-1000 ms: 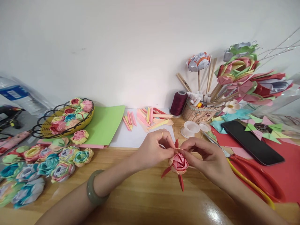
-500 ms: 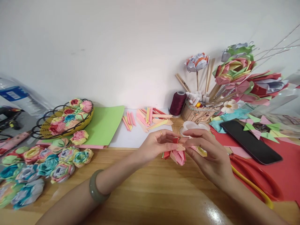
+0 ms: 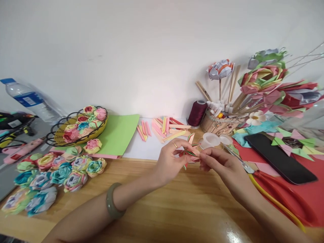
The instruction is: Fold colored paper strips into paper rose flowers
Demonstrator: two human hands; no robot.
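Above the front of the wooden table, a folded paper flower [image 3: 192,152] in pink, peach, red and green is held between both hands. The fingers and thumb of my left hand [image 3: 174,157] are closed round its left side. My right hand [image 3: 217,161] pinches a tip on its right side. Fingers cover part of the flower, so its full shape is hidden. Behind it, folded paper strips [image 3: 165,127] in pink, peach, yellow and red lie on a white sheet [image 3: 134,148].
Finished paper flowers [image 3: 62,172] crowd the left, beside a yellow basket [image 3: 59,135]. Scissors [image 3: 280,195] and a black phone [image 3: 280,158] lie on the right. A purple thread spool [image 3: 196,114], tape rolls [image 3: 212,140] and a wooden pot [image 3: 220,125] stand at the back.
The paper flower has been turned, so its pointed folds now spread outward and upward. My right fingers have come together in a pinch at its edge. The whole view has shifted slightly.
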